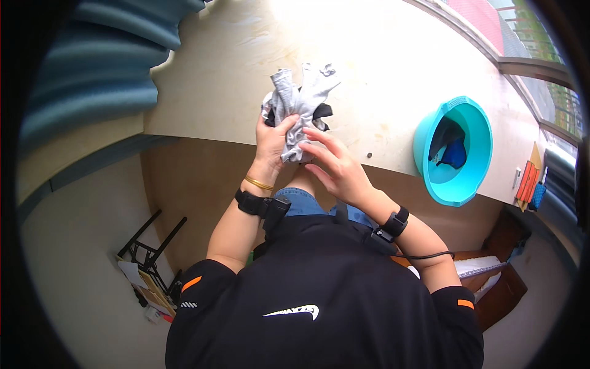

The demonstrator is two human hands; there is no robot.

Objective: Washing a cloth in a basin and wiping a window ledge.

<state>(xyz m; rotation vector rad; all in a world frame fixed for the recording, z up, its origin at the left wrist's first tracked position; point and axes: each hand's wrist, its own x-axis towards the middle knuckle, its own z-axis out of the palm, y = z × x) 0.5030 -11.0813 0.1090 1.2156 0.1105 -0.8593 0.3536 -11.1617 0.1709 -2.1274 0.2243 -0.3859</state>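
A bunch of light grey cloth (299, 101), which looks like socks with ribbed cuffs, is gathered just over the table's near edge. Black pieces stick out at its sides. My left hand (271, 140) is closed round its lower part, the thumb pressed across the front. Fingers apart and slightly curled, my right hand (337, 165) is at the bunch's right side, its fingertips near or on the grey cloth. I cannot tell whether they touch.
On the pale table (375, 104), a turquoise basin (424, 144) to the right holds a dark cloth (445, 135) and a blue cloth (455, 154). A small dark knob-like thing (369, 155) lies near the edge. Blue curtains (98, 67) hang at left; windows are at right.
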